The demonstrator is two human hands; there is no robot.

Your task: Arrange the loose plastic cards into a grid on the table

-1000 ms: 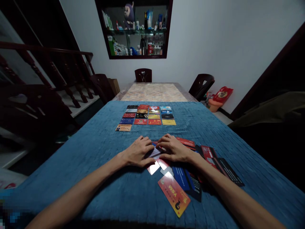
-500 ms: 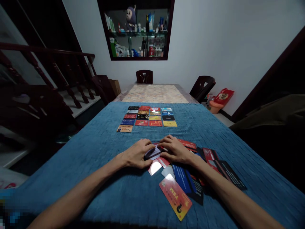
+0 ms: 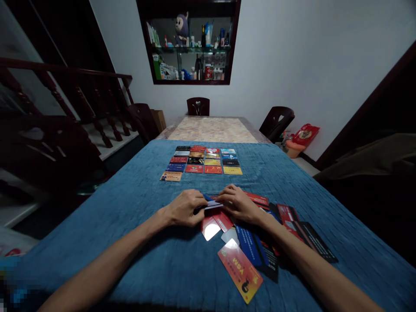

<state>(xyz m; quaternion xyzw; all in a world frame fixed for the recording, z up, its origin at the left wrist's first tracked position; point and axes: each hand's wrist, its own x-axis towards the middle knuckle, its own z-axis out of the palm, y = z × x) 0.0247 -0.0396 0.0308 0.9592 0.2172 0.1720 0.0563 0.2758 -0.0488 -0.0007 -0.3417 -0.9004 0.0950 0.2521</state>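
My left hand (image 3: 185, 209) and my right hand (image 3: 238, 203) meet over a loose heap of plastic cards (image 3: 256, 236) on a blue cloth (image 3: 130, 203). Both pinch one light card with a blue end (image 3: 212, 203), lifted slightly off the heap and seen nearly edge-on. Just below it lie a shiny card (image 3: 209, 227) and a red one (image 3: 223, 221). An orange card (image 3: 239, 269) lies nearest to me. Farther away, several cards sit in a tidy grid (image 3: 203, 161), with one orange card (image 3: 170, 176) alone at its near left corner.
Beyond the cloth the table top shows a marbled surface (image 3: 211, 129). Dark chairs stand at the far end (image 3: 198, 105) and far right (image 3: 277, 120). A stair railing (image 3: 65, 99) runs on the left. A wall cabinet (image 3: 191, 43) holds bottles and a plush toy.
Both hands have raised one card off the heap, from flat under the fingers to held nearly edge-on between them. The view has tilted slightly, shifting everything a little lower.
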